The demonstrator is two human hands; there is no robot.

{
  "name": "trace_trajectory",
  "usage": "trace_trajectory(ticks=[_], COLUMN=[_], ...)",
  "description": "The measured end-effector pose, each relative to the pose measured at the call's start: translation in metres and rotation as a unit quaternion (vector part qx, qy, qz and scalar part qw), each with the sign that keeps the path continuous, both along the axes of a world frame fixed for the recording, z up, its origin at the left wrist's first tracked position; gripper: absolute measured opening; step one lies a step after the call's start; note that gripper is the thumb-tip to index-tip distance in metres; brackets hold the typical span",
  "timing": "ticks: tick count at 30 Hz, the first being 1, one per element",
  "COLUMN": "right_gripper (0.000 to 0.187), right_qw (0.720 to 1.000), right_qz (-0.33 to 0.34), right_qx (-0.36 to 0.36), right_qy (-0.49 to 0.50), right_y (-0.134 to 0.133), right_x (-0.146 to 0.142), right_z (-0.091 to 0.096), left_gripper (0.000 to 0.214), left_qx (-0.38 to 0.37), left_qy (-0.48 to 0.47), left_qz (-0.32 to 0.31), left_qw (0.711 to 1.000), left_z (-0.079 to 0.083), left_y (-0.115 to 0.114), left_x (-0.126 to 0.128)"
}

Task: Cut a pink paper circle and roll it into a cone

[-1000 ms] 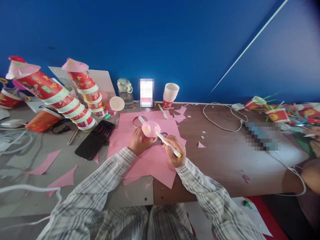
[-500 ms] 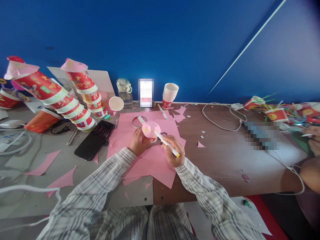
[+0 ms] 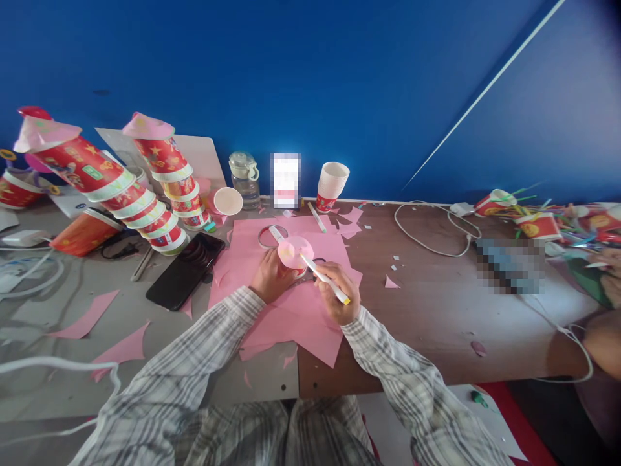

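Note:
My left hand is closed around a small red paper cup topped with a pink paper cone that bears yellow marks. In my right hand is a white marker with a yellow end, its tip touching or very near the pink cone. Both hands are over pink paper sheets. Partly covered by the cup and hands, scissors lie on the paper. A roll of tape and a white marker cap or pen sit just behind the cup.
Two stacked-cup towers with pink cone tops stand left, near a black phone. Along the blue wall are a water bottle, a lit screen and nested cups. At right, another person's hand shows beside a cable.
The whole view has shifted slightly, so things appear a little farther right. Both hands keep their hold on the cup and marker, with almost no other visible movement.

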State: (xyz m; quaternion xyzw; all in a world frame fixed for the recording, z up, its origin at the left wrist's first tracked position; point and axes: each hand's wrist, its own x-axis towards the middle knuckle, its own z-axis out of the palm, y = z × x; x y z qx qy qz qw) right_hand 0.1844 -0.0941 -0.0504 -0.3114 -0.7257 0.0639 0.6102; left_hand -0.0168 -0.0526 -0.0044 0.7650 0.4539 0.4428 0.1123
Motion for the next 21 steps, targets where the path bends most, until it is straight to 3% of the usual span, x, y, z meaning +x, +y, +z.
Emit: trace_trajectory(ticks=[14, 18, 21], right_gripper=[0.022, 0.023, 0.022], right_qw=[1.000, 0.999, 1.000], right_qz=[-0.002, -0.003, 0.002], right_qx=[-0.001, -0.039, -0.018], right_qy=[0.007, 0.003, 0.004], right_y=[-0.0019, 0.0006, -0.0002], right_x=[0.0018, -0.0011, -0.0011], right_z=[0.0006, 0.0003, 0.0022], left_gripper=[0.050, 0.054, 0.055], left_qx=[-0.013, 0.005, 0.001], left_qy=[-0.001, 0.010, 0.009], left_qz=[0.004, -0.001, 0.001], left_qw=[1.000, 1.000, 1.000], left_z=[0.0030, -0.0005, -0.0016], left_y=[-0.0014, -0.0007, -0.0005], left_x=[-0.0003, -0.0008, -0.0015])
